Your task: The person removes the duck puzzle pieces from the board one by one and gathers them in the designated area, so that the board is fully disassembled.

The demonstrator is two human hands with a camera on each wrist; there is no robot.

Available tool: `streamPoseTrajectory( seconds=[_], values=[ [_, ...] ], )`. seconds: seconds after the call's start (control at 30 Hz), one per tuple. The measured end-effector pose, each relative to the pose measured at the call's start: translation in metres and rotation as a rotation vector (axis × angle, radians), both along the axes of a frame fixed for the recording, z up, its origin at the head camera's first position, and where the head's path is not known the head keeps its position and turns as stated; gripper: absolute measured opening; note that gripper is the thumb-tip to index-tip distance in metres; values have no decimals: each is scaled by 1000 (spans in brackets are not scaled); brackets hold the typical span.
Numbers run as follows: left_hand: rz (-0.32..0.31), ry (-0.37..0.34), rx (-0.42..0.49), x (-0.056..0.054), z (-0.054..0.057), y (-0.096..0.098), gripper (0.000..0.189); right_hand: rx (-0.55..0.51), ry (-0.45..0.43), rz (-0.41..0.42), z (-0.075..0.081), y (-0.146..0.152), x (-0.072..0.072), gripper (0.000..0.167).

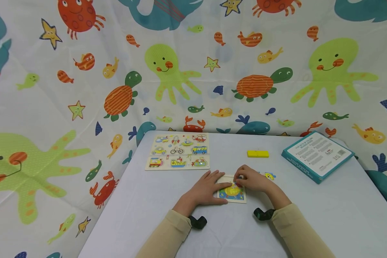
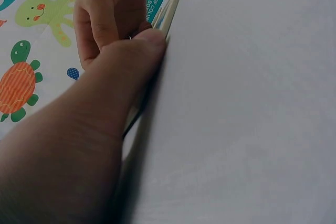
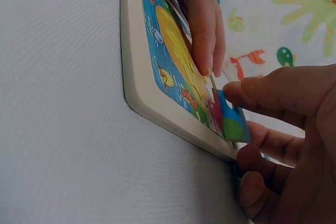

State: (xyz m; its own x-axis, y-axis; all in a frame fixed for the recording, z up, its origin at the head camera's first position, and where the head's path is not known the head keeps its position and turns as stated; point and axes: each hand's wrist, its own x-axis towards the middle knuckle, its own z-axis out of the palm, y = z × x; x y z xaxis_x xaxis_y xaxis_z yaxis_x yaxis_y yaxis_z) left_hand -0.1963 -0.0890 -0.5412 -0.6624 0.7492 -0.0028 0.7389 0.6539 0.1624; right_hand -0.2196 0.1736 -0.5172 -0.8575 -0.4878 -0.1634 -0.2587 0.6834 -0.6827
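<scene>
A small square jigsaw puzzle (image 1: 231,196) with a wooden frame lies on the white table, its picture yellow, blue and green. My left hand (image 1: 208,189) rests along its left side with fingers extended, the index finger reaching over the picture. From the other side, my right hand (image 1: 254,181) pinches a blue, green and pink puzzle piece (image 3: 233,121) between thumb and finger. In the right wrist view this piece stands tilted at the puzzle's edge; whether it touches the tray bottom I cannot tell. Loose puzzle pieces (image 1: 270,176) lie beyond the right hand, partly hidden by it.
A wooden board with vehicle pictures (image 1: 180,152) lies at the back left of the table. Behind the right hand is a yellow block (image 1: 258,154). A teal and white box (image 1: 317,156) sits at the back right. A sea-animal curtain (image 1: 219,53) hangs behind the table.
</scene>
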Motion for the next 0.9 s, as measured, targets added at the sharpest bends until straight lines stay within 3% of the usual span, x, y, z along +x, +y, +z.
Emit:
streamPoseTrajectory(
  seconds=[0.33,0.7,0.9],
  values=[
    [4,-3,-8,-1,0,0,71,0,29,-13,0,-1,3,14],
    [14,-2,-8,1,-1,0,71,-7,73,-103,2,-3,4,13],
    [17,-2,-16,0,-2,1,71,-36,51,-127,6,-1,3,12]
  ],
)
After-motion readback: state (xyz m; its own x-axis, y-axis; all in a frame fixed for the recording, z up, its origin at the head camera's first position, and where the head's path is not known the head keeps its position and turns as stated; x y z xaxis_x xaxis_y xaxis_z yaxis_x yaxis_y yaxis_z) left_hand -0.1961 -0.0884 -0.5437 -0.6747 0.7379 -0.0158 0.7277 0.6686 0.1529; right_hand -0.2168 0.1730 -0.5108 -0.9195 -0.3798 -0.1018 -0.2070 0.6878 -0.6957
